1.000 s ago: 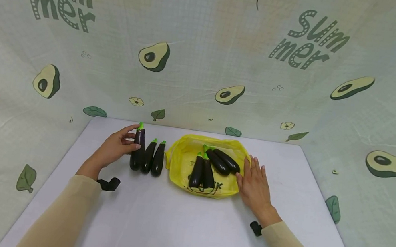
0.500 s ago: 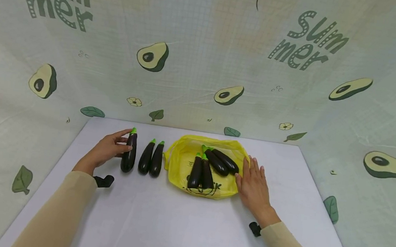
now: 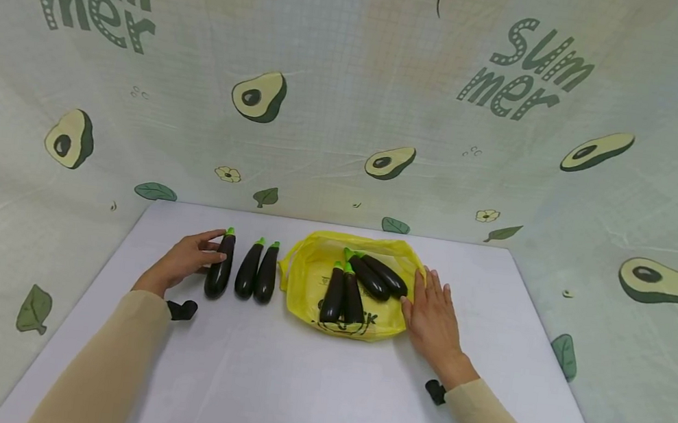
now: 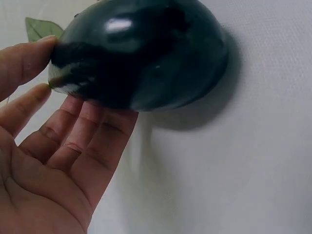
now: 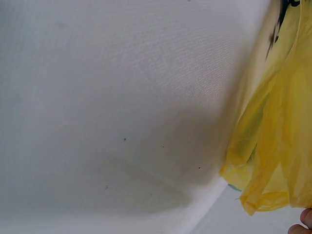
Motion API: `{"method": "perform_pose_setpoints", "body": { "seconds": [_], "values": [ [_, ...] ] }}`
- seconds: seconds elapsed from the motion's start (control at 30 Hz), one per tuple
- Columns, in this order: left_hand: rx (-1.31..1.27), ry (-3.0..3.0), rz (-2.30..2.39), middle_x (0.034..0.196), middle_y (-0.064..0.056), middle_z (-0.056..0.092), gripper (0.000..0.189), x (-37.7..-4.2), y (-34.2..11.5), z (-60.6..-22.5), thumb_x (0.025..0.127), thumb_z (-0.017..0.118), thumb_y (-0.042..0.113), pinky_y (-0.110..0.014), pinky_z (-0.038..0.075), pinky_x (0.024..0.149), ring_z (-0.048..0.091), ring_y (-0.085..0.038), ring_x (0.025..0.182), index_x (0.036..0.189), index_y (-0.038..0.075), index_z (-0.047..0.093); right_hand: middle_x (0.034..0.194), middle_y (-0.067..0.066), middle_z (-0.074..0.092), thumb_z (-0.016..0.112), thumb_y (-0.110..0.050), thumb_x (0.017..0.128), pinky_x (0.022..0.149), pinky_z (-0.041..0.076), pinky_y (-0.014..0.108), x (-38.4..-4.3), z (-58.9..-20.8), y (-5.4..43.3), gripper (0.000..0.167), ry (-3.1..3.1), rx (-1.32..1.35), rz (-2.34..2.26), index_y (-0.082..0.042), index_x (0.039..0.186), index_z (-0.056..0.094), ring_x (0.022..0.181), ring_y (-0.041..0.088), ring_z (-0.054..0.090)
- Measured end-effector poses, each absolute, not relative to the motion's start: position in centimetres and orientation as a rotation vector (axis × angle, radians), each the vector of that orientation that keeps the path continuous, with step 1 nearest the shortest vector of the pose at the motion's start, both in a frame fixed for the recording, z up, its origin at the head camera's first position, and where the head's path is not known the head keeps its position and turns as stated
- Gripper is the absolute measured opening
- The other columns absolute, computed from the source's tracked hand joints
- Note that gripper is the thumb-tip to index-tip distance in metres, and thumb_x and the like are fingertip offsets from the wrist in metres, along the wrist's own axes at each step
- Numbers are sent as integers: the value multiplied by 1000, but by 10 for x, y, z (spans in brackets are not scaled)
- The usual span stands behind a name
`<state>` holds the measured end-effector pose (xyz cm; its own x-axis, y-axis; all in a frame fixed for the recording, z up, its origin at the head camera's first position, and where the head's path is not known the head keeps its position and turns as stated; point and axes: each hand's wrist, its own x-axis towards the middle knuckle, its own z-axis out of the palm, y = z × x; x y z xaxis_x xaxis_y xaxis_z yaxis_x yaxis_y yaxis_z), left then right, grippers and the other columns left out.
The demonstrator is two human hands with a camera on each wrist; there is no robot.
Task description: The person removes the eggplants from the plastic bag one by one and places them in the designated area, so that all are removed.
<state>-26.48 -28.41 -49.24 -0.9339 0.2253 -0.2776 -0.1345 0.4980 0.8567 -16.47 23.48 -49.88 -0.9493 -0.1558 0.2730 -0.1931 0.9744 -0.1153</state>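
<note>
At the left of the table, my left hand [image 3: 182, 262] pinches a dark purple eggplant [image 3: 220, 266] near its green stem. In the left wrist view the eggplant [image 4: 141, 53] looks glossy, with thumb and fingertips at its narrow end. Two more eggplants, a middle one [image 3: 248, 271] and a right one [image 3: 267, 274], lie side by side just to the right. My right hand [image 3: 434, 321] rests with straight fingers against the right side of an opened yellow plastic bag [image 3: 306, 284]. Several eggplants [image 3: 369, 277] lie in the bag.
The white table [image 3: 296, 386] reaches back to a curtain [image 3: 338, 101] printed with avocados and leaves. In the right wrist view the bag's crumpled yellow side [image 5: 282, 146] hangs at the right, with fingertips at the lower corner.
My left hand has moved the eggplant left and slightly nearer, leaving a gap from the other two. The right hand stays at the bag.
</note>
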Motion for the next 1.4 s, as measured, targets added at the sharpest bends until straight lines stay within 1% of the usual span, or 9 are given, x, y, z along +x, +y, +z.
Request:
{"method": "perform_pose_setpoints", "body": {
  "seconds": [0.17, 0.27, 0.43, 0.6, 0.87, 0.93, 1.07, 1.17, 1.4],
  "values": [
    [75, 2400, 1423, 160, -35, 40, 74, -266, -280, -495, 106, 66, 22, -54, 55, 105, 54, -45, 139, 168, 11, 27, 167, 30, 31, 51, -32, 111, 128, 21, 63, -164, -497, 234, 68, -2878, 259, 202, 7, 162, 28, 158, 45, 26],
    [85, 2417, 1424, 159, -36, 41, 74, -266, -277, -496, 106, 66, 24, -53, 56, 104, 56, -45, 137, 167, 8, 28, 168, 30, 30, 50, -32, 111, 128, 20, 63, -164, -497, 234, 68, -2882, 262, 208, 7, 162, 28, 158, 45, 26],
    [67, 2469, 1399, 158, -34, 43, 74, -267, -274, -498, 106, 67, 28, -53, 54, 107, 55, -45, 138, 166, 6, 29, 168, 30, 30, 50, -32, 111, 128, 19, 63, -164, -497, 234, 69, -2881, 264, 208, 7, 162, 27, 158, 45, 26],
    [33, 2528, 1364, 157, -32, 46, 73, -267, -270, -500, 105, 67, 31, -53, 52, 108, 56, -44, 137, 165, 6, 32, 168, 30, 30, 51, -31, 111, 128, 19, 63, -165, -497, 234, 69, -2883, 254, 207, 7, 162, 27, 158, 45, 26],
    [13, 2567, 1327, 156, -31, 48, 71, -268, -263, -503, 106, 66, 32, -55, 51, 109, 54, -45, 139, 163, 5, 35, 167, 30, 31, 53, -31, 110, 128, 20, 63, -164, -498, 234, 68, -2871, 249, 203, 7, 161, 29, 158, 45, 27],
    [3, 2578, 1311, 156, -31, 49, 70, -269, -262, -504, 106, 65, 33, -56, 49, 111, 53, -45, 140, 163, 5, 35, 167, 30, 31, 54, -31, 110, 128, 20, 63, -165, -498, 234, 69, -2868, 248, 208, 7, 161, 29, 158, 45, 27],
    [-11, 2606, 1271, 155, -29, 51, 70, -269, -261, -505, 105, 66, 35, -61, 40, 118, 49, -46, 144, 163, 6, 36, 166, 30, 33, 55, -30, 110, 127, 21, 64, -164, -500, 234, 68, -2855, 253, 214, 7, 161, 30, 157, 46, 28],
    [-7, 2629, 1245, 153, -28, 53, 70, -270, -260, -507, 105, 66, 37, -63, 37, 119, 47, -47, 145, 162, 6, 37, 166, 31, 33, 55, -29, 109, 127, 22, 64, -164, -500, 234, 68, -2845, 255, 217, 7, 161, 30, 157, 46, 29],
    [3, 2656, 1221, 152, -29, 54, 70, -271, -261, -506, 105, 65, 40, -63, 38, 118, 49, -47, 143, 161, 5, 39, 167, 30, 32, 54, -31, 110, 127, 21, 64, -164, -501, 235, 69, -2858, 255, 213, 7, 161, 29, 157, 46, 28]
  ]
}}
